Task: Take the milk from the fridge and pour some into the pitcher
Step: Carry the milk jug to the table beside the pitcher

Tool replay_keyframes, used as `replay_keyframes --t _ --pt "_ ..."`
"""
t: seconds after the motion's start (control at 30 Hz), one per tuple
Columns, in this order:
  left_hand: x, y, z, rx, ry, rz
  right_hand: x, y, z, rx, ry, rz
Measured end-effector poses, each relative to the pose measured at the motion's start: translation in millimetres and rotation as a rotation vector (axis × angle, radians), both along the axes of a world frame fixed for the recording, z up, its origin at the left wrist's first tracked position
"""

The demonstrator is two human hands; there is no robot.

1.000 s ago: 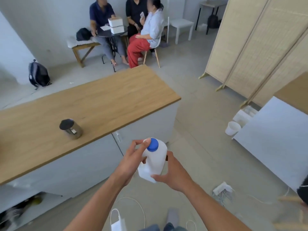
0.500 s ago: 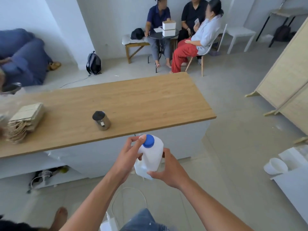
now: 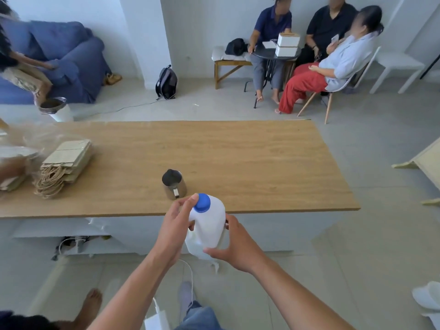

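Note:
I hold a white plastic milk jug [image 3: 209, 225] with a blue screw cap [image 3: 202, 202] in front of me, just short of the table's near edge. My right hand [image 3: 234, 247] wraps the jug's body from the right and below. My left hand [image 3: 176, 225] grips the jug's upper left side, its fingertips touching the cap, which is still on. A small steel pitcher [image 3: 173, 184] stands upright on the wooden table [image 3: 238, 163], just beyond the jug, its handle facing me. Its inside looks dark.
A stack of brown paper bags [image 3: 63, 165] lies at the table's left. Three people sit around a small round table [image 3: 273, 54] at the back. A backpack [image 3: 166, 82] and a blue sofa [image 3: 71, 60] stand beyond. Cables lie on the floor near my feet.
My view has swung left and closer to the table, so the pitcher now sits straight ahead of the jug. Both hands have kept the same hold on the jug.

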State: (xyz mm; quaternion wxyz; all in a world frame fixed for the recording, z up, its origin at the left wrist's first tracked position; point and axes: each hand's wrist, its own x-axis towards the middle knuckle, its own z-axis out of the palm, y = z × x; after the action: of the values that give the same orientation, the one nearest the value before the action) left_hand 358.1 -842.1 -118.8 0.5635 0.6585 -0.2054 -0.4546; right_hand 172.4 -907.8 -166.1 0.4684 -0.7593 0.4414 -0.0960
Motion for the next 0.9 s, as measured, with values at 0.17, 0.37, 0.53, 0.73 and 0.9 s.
replay_keyframes --t 0.17,0.37,0.53,0.73,0.9 --pt "74.7 -22.7 1.3 0.045 -0.047 -0.006 69.7 -35.4 -10.3 0.027 0.027 0.070" --pt "165.4 -35.1 -15.9 0.062 -0.046 0.097 152.7 -63.3 -23.2 0.045 0.053 0.158" --pt "223.5 -41.6 -25.7 0.058 -0.038 0.141 204.4 -80.4 -31.0 -0.007 0.064 0.188" --pt "262.9 -53.5 -43.0 0.036 -0.030 0.208 236.5 -104.0 -32.8 -0.091 0.108 0.162" --pt "275.4 -70.4 -53.8 0.010 -0.039 0.240 247.1 -119.9 -42.4 -0.238 0.155 0.116"
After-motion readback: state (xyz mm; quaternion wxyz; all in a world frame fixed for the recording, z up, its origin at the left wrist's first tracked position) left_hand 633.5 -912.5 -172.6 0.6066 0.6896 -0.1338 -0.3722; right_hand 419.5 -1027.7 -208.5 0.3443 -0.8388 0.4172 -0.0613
